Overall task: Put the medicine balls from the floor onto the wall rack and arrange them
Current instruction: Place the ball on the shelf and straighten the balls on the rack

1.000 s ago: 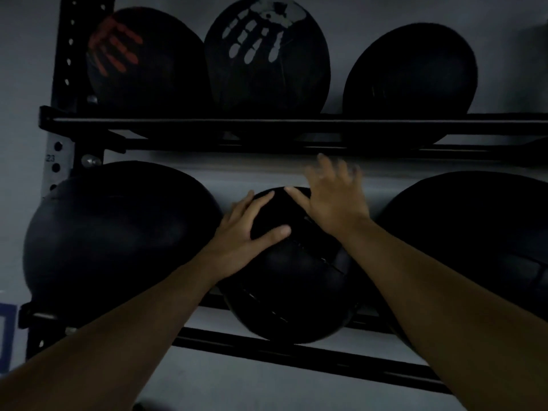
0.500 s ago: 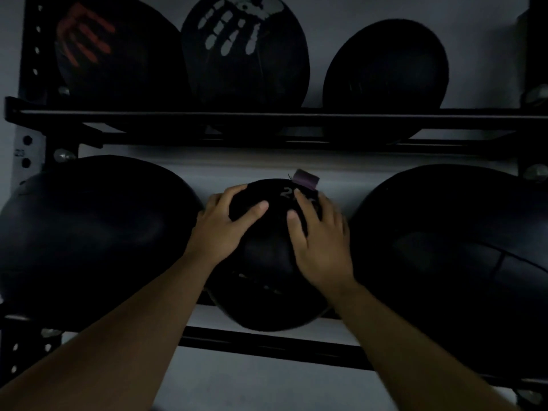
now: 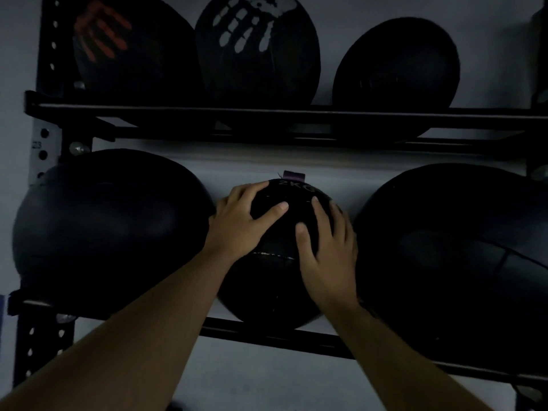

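- Head view: a small black medicine ball (image 3: pixel 275 289) sits on the lower rail (image 3: pixel 267 336) of the wall rack, between a large ball on the left (image 3: pixel 109 223) and a large ball on the right (image 3: pixel 450 262).
- It is matte black, with a pale stitched seam across its middle, faint "2KG" lettering near the top and a purple tag (image 3: pixel 293 174) standing up at its crown.
- The left hand (image 3: pixel 240 223) lies on its upper left, fingers (image 3: pixel 278 206) spread flat over the surface.
- The right hand (image 3: pixel 329 250) covers its right side, fingers also spread, thumb toward the centre.
- On the upper shelf (image 3: pixel 267 114) rest three more dark balls, one with a red handprint (image 3: pixel 100 31), one with a white handprint (image 3: pixel 252 28).
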`<state>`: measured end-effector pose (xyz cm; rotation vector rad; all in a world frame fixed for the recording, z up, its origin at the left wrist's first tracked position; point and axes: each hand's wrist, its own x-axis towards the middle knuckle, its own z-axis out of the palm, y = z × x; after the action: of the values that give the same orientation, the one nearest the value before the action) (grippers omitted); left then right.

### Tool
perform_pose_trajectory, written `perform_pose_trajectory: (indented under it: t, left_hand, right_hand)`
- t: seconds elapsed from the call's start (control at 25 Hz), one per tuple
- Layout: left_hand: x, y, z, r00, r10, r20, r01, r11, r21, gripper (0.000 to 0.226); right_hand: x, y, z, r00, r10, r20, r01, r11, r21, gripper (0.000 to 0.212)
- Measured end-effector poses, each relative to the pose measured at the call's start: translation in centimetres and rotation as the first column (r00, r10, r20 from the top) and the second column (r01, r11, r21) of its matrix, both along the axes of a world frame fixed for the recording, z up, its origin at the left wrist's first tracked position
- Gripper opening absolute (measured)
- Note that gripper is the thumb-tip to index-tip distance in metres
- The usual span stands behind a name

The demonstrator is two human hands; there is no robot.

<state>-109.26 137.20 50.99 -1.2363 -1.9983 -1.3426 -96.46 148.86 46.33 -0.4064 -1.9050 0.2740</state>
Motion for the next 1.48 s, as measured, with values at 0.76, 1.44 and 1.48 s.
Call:
perform_pose_trajectory:
  t: [0.76, 1.44, 1.48]
  left_hand:
    - [-1.6, -2.8, 2.2, 0.993, 0.106, -0.059, -0.119, 0.951, -0.285, 0.068]
    - [-23.9, -26.2, 3.4, 0.985, 0.168, -0.023, -0.17, 0.98, -0.104, 0.082]
    - [-23.9, -25.7, 3.2, 0.993, 0.114, -0.02, -0.115, 0.991, -0.064, 0.087]
  right_hand:
    - [-0.8, 1.9, 7.5, 0.977, 0.033, 0.208, -0.032, 0.999, -0.008, 0.047]
    - [-23.9, -25.2, 8.5, 0.962, -0.091, 0.258, 0.079, 0.995, 0.056, 0.063]
    - [-24.0, -24.9, 8.3, 0.965, -0.112, 0.237, 0.098, 0.993, 0.07, 0.063]
